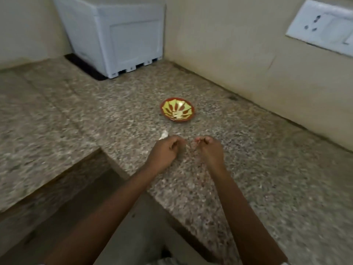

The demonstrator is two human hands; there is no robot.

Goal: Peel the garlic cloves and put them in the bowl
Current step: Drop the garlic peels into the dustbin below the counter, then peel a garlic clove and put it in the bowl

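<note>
A small red bowl (192,109) with a yellow leaf pattern sits on the speckled granite counter (267,169), holding a few pale peeled cloves (177,115). Nearer to me, my left hand (165,151) and my right hand (209,148) hover close together just above the counter, both with fingers curled. A small pale garlic clove (189,146) shows between their fingertips, blurred, and both hands seem to pinch it. A white bit of garlic or skin (163,135) lies on the counter just beyond my left hand.
A white boxy appliance (122,37) stands in the far corner on a dark mat. A wall socket plate (322,25) is at the upper right. The counter's inner corner edge (103,150) drops to a gap at my lower left.
</note>
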